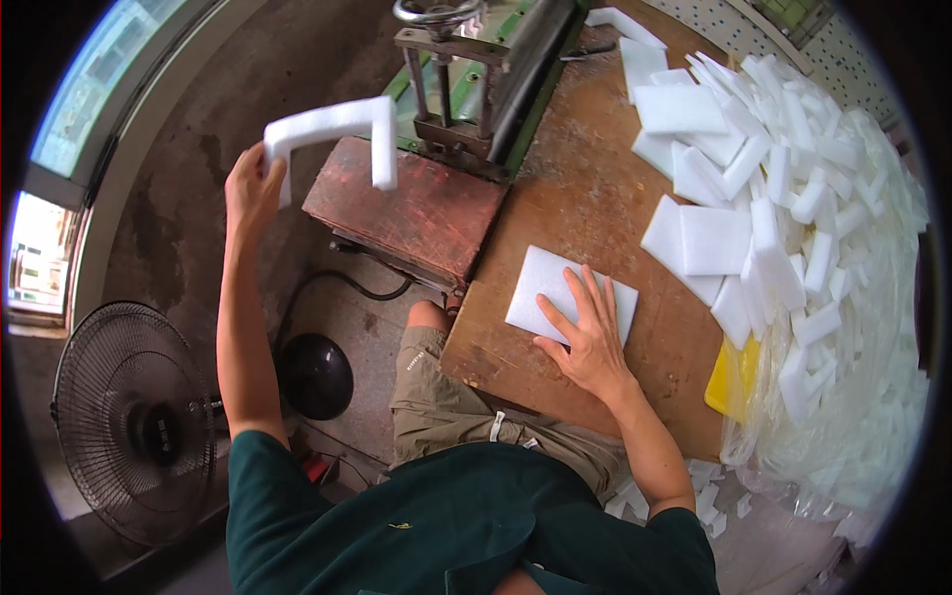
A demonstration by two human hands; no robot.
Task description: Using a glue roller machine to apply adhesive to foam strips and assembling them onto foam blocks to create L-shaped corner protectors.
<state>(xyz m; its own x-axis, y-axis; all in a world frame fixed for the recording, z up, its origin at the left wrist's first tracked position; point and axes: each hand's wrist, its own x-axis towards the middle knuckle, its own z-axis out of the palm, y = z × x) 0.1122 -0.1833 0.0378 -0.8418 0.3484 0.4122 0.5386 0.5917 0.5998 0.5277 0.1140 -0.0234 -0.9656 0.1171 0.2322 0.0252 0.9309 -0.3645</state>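
Head view: dark green shirt (436, 526) nearest. Left hand (254, 188) grip closed on U-shaped white foam frame (332, 121), long bar running rightward over red platform (416, 193). Right hand (590, 337) spread open on square foam sheet (538, 288); desk (565, 183) surface separates sheet from foam pile (716, 238).

My left hand (255, 188) and my right hand (592, 345) are bare, and so are the forearms (244, 327) behind them. Farther back from each hand comes a short dark green sleeve, the left sleeve (263, 486) and the right sleeve (676, 550). Both belong to my shirt (426, 555), which has a matching collar (474, 577) and a small yellowish mark (400, 527) on my left hand's side. Between hands and shirt show khaki shorts (436, 402), with pale printing (416, 361) on the leg nearer my left hand and a whitish strip (497, 426) near the waist.
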